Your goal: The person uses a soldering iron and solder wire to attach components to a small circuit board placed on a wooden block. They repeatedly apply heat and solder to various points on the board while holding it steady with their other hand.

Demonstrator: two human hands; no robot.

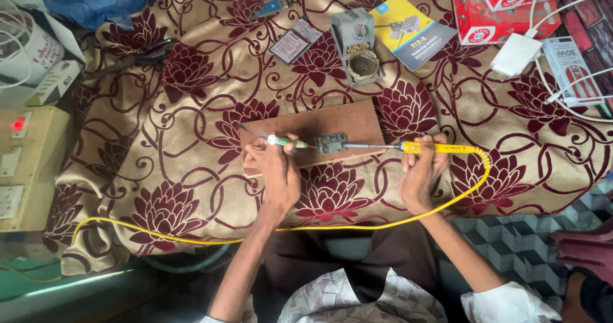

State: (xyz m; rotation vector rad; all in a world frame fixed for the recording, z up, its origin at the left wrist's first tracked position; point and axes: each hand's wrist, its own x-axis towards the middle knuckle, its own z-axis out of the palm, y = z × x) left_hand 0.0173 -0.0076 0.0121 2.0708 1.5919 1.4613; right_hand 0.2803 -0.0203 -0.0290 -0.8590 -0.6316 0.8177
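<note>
The circuit board [330,143] is lying on a brown wooden board [313,135], between the two hands. It is being approached from the right by the soldering iron [408,147], whose long axis is running level, tip touching the board's right edge. The yellow handle is being gripped by the closed right hand [421,170]. From the left, a green-tipped tool [285,142] is being pinched in the closed left hand [276,170], which is being kept nearer. Both wrists are being rested on the cloth-covered surface [159,189].

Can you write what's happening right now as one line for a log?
left hand: holds green-tipped tool | right hand: holds yellow soldering iron | tip: at small circuit board | board: on wooden board
</note>
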